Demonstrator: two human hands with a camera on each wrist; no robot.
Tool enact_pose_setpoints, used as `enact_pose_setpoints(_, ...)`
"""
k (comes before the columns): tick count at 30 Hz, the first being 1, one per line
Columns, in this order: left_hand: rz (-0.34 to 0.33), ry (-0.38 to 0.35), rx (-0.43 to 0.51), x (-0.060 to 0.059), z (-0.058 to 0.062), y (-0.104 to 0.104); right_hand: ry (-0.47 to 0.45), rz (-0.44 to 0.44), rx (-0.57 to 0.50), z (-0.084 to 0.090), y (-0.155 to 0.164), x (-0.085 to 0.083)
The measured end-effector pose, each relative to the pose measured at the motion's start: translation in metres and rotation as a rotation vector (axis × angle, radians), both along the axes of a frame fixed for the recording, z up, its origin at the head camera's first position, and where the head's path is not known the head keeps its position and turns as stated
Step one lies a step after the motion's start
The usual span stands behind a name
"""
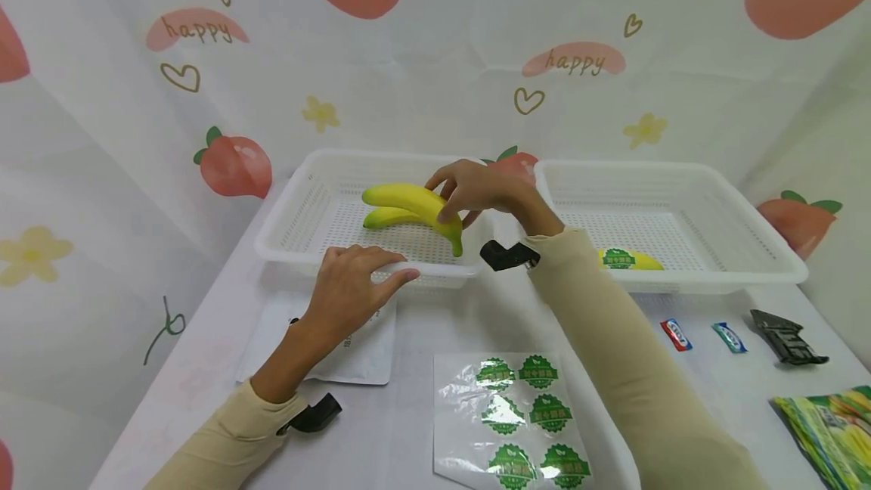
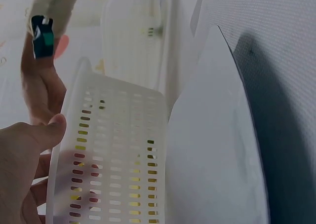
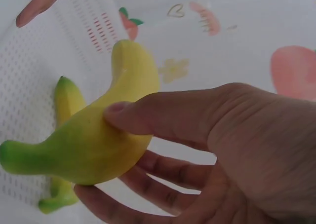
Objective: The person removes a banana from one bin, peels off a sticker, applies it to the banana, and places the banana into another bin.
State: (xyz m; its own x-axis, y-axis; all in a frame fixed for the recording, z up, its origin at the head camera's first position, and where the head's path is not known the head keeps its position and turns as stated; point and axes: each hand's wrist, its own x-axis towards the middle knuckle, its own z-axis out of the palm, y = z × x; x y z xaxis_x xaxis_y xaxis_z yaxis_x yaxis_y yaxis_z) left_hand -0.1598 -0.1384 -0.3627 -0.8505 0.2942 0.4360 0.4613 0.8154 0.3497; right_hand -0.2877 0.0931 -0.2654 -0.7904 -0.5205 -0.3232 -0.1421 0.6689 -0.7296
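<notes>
Thumb and fingers of my right hand [image 1: 476, 189] hold a yellow banana [image 1: 408, 199] with green ends near its stem, over the left white plastic basket [image 1: 449, 271]. In the right wrist view the thumb presses one side of this banana [image 3: 96, 135], and fingers curl behind it. Below it, a second banana [image 1: 389, 218] lies in the same basket, partly covered by the first. My left hand [image 1: 350, 282] grips the basket's front rim. The left wrist view shows its thumb on one side of the slotted wall [image 2: 116, 150] and fingers on the other.
A right basket [image 1: 714, 278] holds a banana [image 1: 646, 262] with a green sticker. In front lie a sheet of round green stickers [image 1: 463, 399], a white packet [image 1: 370, 358], two small wrapped sweets [image 1: 676, 335], a black packet [image 1: 789, 339] and a green-yellow bag [image 1: 833, 429].
</notes>
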Motion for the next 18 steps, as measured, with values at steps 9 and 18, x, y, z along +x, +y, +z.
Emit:
enact_pose_setpoints(9, -0.004, 0.023, 0.011, -0.001, -0.002, 0.0, 0.151, 0.007, -0.115, 0.021, 0.053, 0.03)
enact_pose_setpoints(18, -0.007, 0.014, 0.017, -0.001, -0.001, -0.001, 0.36, 0.049, -0.12, 0.011, 0.104, 0.076)
